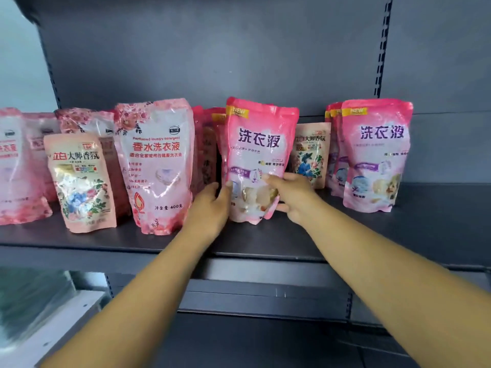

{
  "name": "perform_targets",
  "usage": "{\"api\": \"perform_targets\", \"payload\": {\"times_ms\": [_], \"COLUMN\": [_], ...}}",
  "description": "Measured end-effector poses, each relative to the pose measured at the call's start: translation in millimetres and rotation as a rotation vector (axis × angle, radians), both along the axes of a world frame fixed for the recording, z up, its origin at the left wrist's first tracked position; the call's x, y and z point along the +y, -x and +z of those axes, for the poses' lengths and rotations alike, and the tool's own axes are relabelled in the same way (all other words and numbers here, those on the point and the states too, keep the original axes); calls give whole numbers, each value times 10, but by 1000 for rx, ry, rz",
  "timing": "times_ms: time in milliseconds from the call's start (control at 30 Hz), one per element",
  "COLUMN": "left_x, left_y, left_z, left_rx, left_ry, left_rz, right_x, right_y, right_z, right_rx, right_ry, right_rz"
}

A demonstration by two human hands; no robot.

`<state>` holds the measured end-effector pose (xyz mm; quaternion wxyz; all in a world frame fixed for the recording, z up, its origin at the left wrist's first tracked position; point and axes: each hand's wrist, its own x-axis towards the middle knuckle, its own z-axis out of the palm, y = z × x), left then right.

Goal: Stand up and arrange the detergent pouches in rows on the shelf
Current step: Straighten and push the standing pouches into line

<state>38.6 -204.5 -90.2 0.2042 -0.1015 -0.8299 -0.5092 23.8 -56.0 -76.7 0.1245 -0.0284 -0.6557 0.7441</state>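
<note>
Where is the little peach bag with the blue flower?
The little peach bag stands left of centre at the shelf's front edge, between a pink bag and a taller rose-printed bag.

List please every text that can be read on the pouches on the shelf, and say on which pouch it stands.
"洗衣液" and "NEW": bright pink pouch held by both hands.
"洗衣液" and "NEW": bright pink pouch at the right.
"香水洗衣液", "Perfumed laundry detergent", "400克": pale rose pouch.
"大师香氛": small floral pouch.
Smaller print on all pouches is too blurred to read.
</note>
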Motion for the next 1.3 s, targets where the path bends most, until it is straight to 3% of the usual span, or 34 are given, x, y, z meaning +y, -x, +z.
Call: {"api": "perform_targets", "payload": {"times_ms": [133, 233, 367, 567, 733, 1000, 1133, 1300], "left_x": [551, 976, 1567, 2223, 2410, 2387, 2266, 1607], "left_y": [-101, -209, -325, -261, -61, 83, 76, -142], "left_z": [36, 17, -13, 89, 46, -91, -102, -45], "left_rx": [-111, -35, 63, 122, 124, 25, -81, 430], "left_ry": [-271, -419, -403, -395, -404, -259, -125, 593], "left_rz": [-39, -31, -98, -211, -272, -356, -295, -171], "right_x": [365, 639, 1118, 1641, 1801, 1865, 1922, 1865], "right_y": [-276, -443, -634, -545, -373, -305, -497, -743], "right_z": [-32, -2, 151, 156, 136, -9, 1, -22], "right_rx": [38, 139, 272, 315, 366, 261, 333, 722], "right_ry": [36, 13, -80, -44, -152, -286, -598, -1211], "right_rz": [80, 78, -22, -377, -455, -557, -749, -746]}}
